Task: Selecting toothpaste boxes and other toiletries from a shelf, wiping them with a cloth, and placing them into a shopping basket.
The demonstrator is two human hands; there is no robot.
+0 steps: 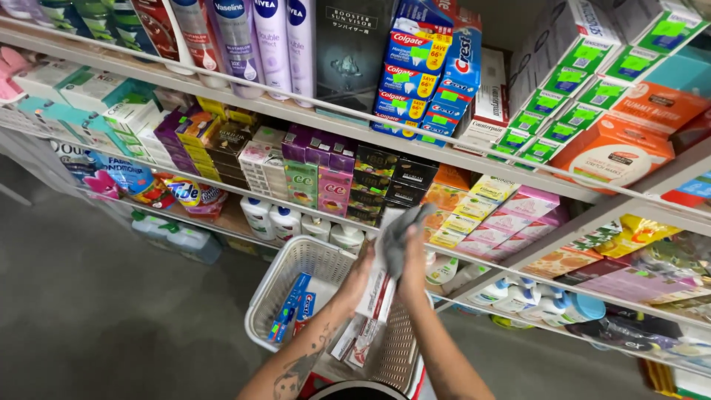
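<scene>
My left hand [358, 278] grips a long white and red toothpaste box [374, 298], held upright over a white plastic basket [291, 270]. My right hand [412, 261] presses a grey cloth [400, 231] against the top of that box. Both forearms reach up from the bottom edge. Inside the basket lie a blue toothbrush pack [290, 310] at the left and more white and red boxes [357, 341] under my hands.
Store shelves [244, 102] fill the wall ahead, stacked with soap boxes, toothpaste cartons, lotion bottles and detergent packs. White bottles [270, 216] stand on the lower shelf just behind the basket. Grey concrete floor [96, 296] lies to the left.
</scene>
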